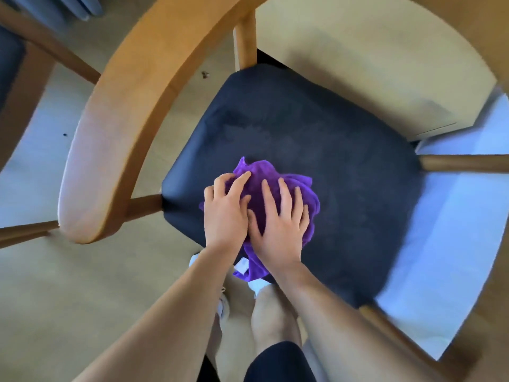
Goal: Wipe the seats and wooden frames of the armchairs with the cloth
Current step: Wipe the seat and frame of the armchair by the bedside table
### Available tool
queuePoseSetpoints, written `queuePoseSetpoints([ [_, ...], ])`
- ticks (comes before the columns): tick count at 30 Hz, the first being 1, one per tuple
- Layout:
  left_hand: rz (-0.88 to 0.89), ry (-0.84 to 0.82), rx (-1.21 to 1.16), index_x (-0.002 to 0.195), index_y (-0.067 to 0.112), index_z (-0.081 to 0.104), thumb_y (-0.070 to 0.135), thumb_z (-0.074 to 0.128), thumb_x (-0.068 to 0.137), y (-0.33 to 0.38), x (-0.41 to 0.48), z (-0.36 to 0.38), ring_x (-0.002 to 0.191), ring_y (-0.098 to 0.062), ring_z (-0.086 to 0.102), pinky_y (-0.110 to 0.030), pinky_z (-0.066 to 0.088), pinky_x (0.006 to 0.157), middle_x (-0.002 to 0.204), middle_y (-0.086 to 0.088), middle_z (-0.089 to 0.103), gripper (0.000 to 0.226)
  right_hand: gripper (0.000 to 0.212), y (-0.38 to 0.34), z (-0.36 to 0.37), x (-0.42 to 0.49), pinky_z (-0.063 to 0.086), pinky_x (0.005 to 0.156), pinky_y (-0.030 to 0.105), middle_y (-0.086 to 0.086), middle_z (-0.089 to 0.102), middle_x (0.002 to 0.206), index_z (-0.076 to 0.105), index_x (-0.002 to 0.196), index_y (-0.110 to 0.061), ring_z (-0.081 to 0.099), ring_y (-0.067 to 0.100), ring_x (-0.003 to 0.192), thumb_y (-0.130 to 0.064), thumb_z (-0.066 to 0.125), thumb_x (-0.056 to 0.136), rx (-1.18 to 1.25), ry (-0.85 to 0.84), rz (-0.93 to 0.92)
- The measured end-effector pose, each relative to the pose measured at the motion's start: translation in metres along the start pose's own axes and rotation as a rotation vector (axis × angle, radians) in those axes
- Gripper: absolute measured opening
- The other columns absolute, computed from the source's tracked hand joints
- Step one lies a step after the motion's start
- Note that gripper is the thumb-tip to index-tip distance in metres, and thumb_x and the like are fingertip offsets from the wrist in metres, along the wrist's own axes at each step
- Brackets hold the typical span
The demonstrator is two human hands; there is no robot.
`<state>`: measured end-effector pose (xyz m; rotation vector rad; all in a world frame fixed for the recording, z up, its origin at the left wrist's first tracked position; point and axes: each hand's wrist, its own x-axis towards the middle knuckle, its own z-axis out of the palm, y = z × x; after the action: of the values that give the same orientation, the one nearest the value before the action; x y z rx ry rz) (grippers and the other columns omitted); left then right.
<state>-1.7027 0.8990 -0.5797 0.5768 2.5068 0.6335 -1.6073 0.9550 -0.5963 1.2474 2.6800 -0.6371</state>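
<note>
Pale beige floor [82, 285], with bright bluish light patches at 3 o'clock and 9 o'clock, seen from above; motion blur softens the edges. An armchair fills the middle: its dark seat [344, 188] lies at the centre, and a broad curved wooden arm [124, 119] sweeps from 12 o'clock round to 8 o'clock. A wooden post [245, 37] rises at the seat's 12 o'clock corner, and a second wooden rail [413, 346] runs off toward 5 o'clock. A pale bench [371, 64] stands past the seat at 1 o'clock. Part of another chair [16, 86] shows at 10 o'clock. The purple cloth [261, 183] lies bunched on the seat's 7 o'clock part, its lower end hanging over the front edge, where a small white tag [242, 266] shows. Both hands press down on the cloth, side by side and touching. The left hand [223, 213] covers the cloth's 9 o'clock side with fingers lightly bent and the forefinger stretched forward. The right hand [278, 224] lies flat over its middle with fingers spread. Neither hand visibly pinches the fabric. Bare forearms enter from 6 o'clock. Below them appear bare legs, dark shorts [278, 362] and a white shoe [223, 307] on the floor.
</note>
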Motion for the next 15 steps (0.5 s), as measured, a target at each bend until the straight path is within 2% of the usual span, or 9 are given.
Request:
queuePoseSetpoints([
  [2, -0.04, 0.027, -0.074, 0.136, 0.03, 0.058, 0.016, 0.059, 0.097, 0.002, 0.004, 0.002, 0.113, -0.02, 0.042, -0.025, 0.038, 0.093, 0.131, 0.004, 0.047, 0.041, 0.064, 0.007, 0.002, 0.0, 0.029, 0.11, 0.06, 0.002, 0.038, 0.156, 0.044, 0.148, -0.035, 0.033, 0.037, 0.143, -0.06, 0.045, 0.089, -0.05, 0.041, -0.055],
  [6, -0.124, 0.069, -0.157, 0.127, 0.029, 0.064, 0.014, 0.064, 0.093, 0.012, 0.013, 0.003, 0.108, -0.019, 0.052, -0.027, 0.045, 0.09, 0.12, 0.003, 0.05, 0.037, 0.05, 0.018, 0.009, 0.01, 0.043, 0.091, 0.052, 0.0, 0.05, 0.143, 0.052, 0.14, -0.04, 0.049, 0.034, 0.121, -0.053, 0.052, 0.092, -0.039, 0.109, -0.087],
  [9, -0.16, 0.086, -0.227, 0.127, 0.027, 0.062, 0.016, 0.062, 0.094, 0.022, 0.016, 0.008, 0.103, -0.019, 0.056, -0.03, 0.049, 0.091, 0.114, 0.005, 0.046, 0.035, 0.04, 0.026, 0.003, 0.029, 0.046, 0.093, 0.05, 0.004, 0.052, 0.133, 0.059, 0.136, -0.032, 0.052, 0.03, 0.108, -0.036, 0.052, 0.097, 0.146, 0.134, -0.167],
  [11, -0.131, 0.055, -0.254, 0.13, 0.024, 0.061, 0.021, 0.061, 0.096, 0.034, 0.024, 0.01, 0.1, -0.015, 0.057, -0.026, 0.048, 0.091, 0.113, 0.005, 0.045, 0.034, 0.037, 0.037, -0.007, 0.044, 0.045, 0.095, 0.046, 0.005, 0.054, 0.13, 0.063, 0.134, -0.028, 0.051, 0.029, 0.105, -0.025, 0.054, 0.098, 0.221, 0.157, -0.193],
  [13, -0.056, -0.011, -0.323, 0.134, 0.022, 0.059, 0.025, 0.059, 0.098, 0.048, 0.039, 0.008, 0.096, -0.01, 0.056, -0.022, 0.047, 0.091, 0.115, 0.006, 0.046, 0.036, 0.036, 0.053, -0.021, 0.068, 0.044, 0.096, 0.044, 0.005, 0.056, 0.13, 0.065, 0.132, -0.026, 0.051, 0.03, 0.104, -0.018, 0.055, 0.098, 0.2, 0.212, -0.185],
  [15, 0.016, -0.06, -0.359, 0.136, 0.024, 0.058, 0.025, 0.056, 0.1, 0.06, 0.054, 0.005, 0.099, -0.01, 0.057, -0.025, 0.049, 0.092, 0.118, 0.007, 0.051, 0.036, 0.035, 0.074, -0.039, 0.098, 0.042, 0.097, 0.044, 0.001, 0.056, 0.131, 0.065, 0.131, -0.03, 0.05, 0.031, 0.105, -0.019, 0.055, 0.099, 0.122, 0.275, -0.117],
])
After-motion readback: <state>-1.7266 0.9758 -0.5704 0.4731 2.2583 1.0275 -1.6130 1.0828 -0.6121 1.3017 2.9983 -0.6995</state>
